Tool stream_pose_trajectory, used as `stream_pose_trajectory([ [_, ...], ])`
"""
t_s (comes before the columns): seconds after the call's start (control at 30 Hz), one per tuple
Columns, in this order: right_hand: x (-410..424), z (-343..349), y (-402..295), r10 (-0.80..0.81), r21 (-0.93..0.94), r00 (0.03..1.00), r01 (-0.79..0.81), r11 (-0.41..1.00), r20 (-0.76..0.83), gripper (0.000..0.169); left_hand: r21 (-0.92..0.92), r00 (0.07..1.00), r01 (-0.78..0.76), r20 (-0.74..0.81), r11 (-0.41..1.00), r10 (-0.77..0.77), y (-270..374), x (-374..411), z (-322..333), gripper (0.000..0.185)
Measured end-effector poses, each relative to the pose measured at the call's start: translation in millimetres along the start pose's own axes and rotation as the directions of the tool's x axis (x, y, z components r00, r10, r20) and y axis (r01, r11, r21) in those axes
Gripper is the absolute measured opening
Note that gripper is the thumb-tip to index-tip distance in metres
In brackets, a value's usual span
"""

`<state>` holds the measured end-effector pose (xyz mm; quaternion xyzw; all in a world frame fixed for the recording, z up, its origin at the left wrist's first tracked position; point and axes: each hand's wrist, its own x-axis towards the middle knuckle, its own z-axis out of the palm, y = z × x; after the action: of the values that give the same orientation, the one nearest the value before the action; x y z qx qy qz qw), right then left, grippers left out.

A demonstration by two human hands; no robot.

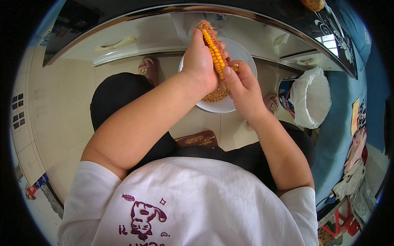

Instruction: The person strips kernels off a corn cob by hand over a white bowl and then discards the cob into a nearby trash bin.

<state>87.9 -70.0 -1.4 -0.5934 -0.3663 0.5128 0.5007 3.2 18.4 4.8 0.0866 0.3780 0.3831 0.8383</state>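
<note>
A partly shelled ear of dried corn (215, 53) slants across the upper middle, with yellow kernels left in a strip and reddish bare cob beside them. Around its upper part my left hand (201, 58) is wrapped. At the lower end of the ear my right hand (243, 83) has its thumb against it, and a few kernels show by its bent fingers. Below both hands a white basin (246, 58) stands on the floor. Loose corn kernels (216, 95) lie at its bottom, partly hidden by my hands and wrists.
A glossy black tabletop (246, 15) with pale drawers (138, 33) spans the top. A bin with a white plastic liner (311, 98) stands right of the basin, beside a blue-covered seat (335, 123). A dark red patterned mat (198, 139) lies between my knees.
</note>
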Motion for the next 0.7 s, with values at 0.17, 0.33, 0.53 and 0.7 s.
stream_pose_trajectory([
  [0.17,3.8,-3.1,8.2,-0.107,-0.200,0.989,0.085,0.976,-0.102,0.025,-0.074,0.995,0.023,0.101,0.997,-0.015,-1.6,2.9,-5.0,0.034],
  [0.33,4.5,-2.9,3.8,0.010,0.123,0.996,0.002,0.992,-0.093,0.026,-0.016,0.996,0.009,0.088,1.000,-0.007,-2.3,3.1,-3.4,0.034],
  [0.53,0.1,0.0,-1.6,-0.120,-0.199,0.993,0.117,0.973,-0.002,0.032,0.078,0.997,-0.004,0.082,0.997,-0.003,-7.6,4.3,-8.0,0.037],
  [0.7,2.2,-5.6,6.6,-0.031,-0.178,0.998,0.020,0.984,-0.061,0.033,0.067,0.993,0.000,0.115,0.998,-0.008,-11.0,2.4,-9.1,0.037],
])
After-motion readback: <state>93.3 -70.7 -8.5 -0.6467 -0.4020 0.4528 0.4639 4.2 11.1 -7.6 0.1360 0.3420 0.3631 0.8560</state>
